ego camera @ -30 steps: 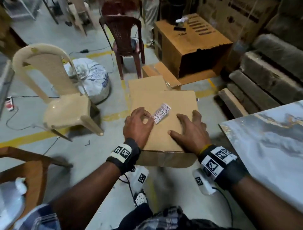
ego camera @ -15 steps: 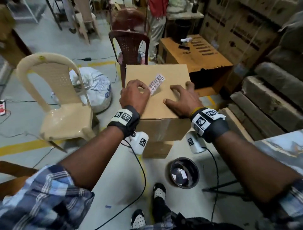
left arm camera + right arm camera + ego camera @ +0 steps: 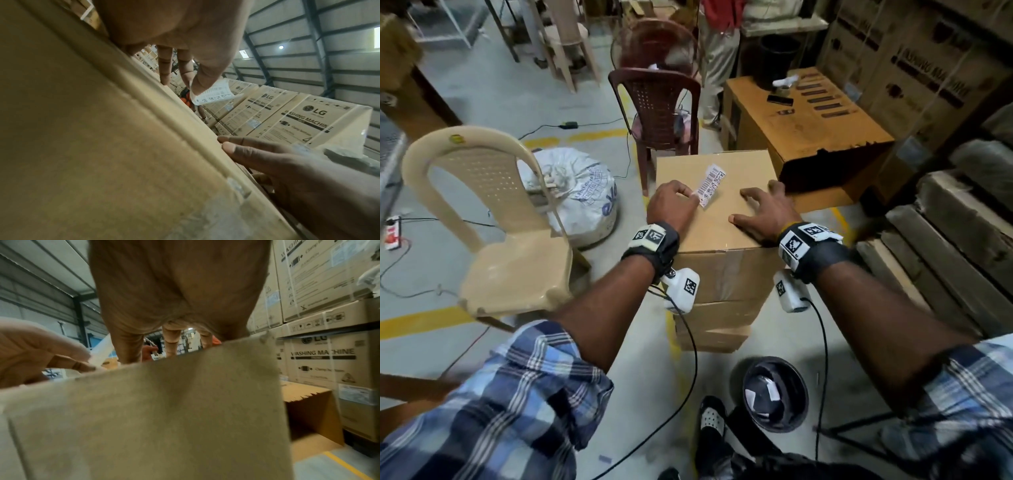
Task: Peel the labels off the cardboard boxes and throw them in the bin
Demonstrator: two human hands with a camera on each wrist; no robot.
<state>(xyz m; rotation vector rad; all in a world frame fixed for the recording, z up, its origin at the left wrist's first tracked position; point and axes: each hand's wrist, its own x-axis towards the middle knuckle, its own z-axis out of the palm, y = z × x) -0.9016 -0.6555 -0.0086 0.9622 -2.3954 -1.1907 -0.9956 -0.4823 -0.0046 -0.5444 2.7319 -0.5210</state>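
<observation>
A plain cardboard box (image 3: 726,219) tops a short stack of boxes on the floor in front of me. My left hand (image 3: 671,205) pinches the near end of a white barcode label (image 3: 711,185), which is lifted and curls up off the box top. In the left wrist view the label (image 3: 213,94) hangs from my thumb and finger, clear of the cardboard (image 3: 102,146). My right hand (image 3: 763,212) lies flat on the box top with fingers spread. A round black bin (image 3: 775,392) holding white scraps stands on the floor near my feet.
A cream plastic chair (image 3: 493,222) stands left, a maroon chair (image 3: 657,106) beyond the box, a white sack (image 3: 578,195) between them. A large open carton (image 3: 804,126) and stacked washing-machine cartons (image 3: 914,68) fill the right. Cables cross the floor. A person stands at the back.
The view has risen and pulled back, so the bin and my feet now show. The label has come further off the box top in my left hand. The right hand stays flat.
</observation>
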